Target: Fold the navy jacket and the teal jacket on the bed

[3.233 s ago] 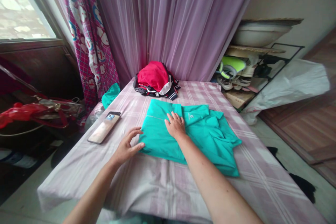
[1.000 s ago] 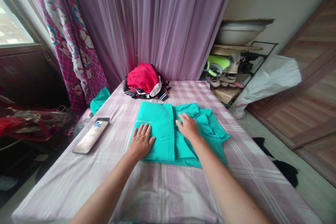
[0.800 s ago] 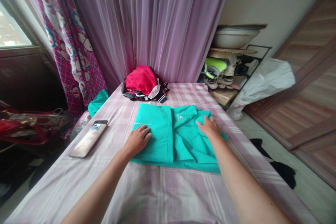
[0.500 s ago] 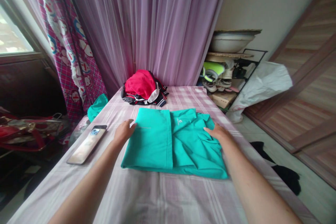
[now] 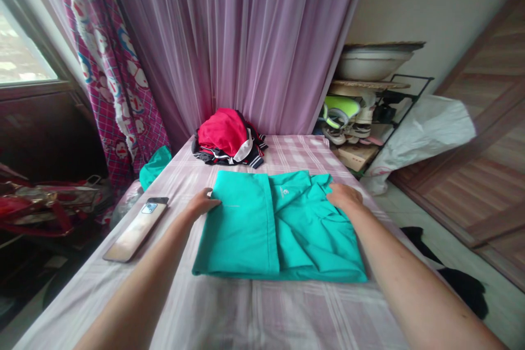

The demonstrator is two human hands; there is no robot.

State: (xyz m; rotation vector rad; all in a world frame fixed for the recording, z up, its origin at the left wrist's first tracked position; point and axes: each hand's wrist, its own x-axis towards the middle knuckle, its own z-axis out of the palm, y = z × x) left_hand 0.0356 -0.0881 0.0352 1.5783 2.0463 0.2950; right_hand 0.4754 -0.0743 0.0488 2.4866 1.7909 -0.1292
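A teal shirt lies folded on the bed, its left panel smooth and its right part creased, with a small pale logo near the top. My left hand is at the upper left edge of the cloth, thumb on top and fingers curled at the side, closed on that edge. At the opposite upper corner my right hand grips bunched fabric; its fingertips are partly hidden. Left of my left forearm lies a phone, back side up.
Red and dark clothes are heaped at the far end of the checked bedsheet. Teal cloth hangs over the left edge. A shoe rack and a white bag stand to the right, and purple curtains behind.
My right hand has closed on the shirt's upper right corner. My left thumb has come over the left edge. The view has shifted slightly.
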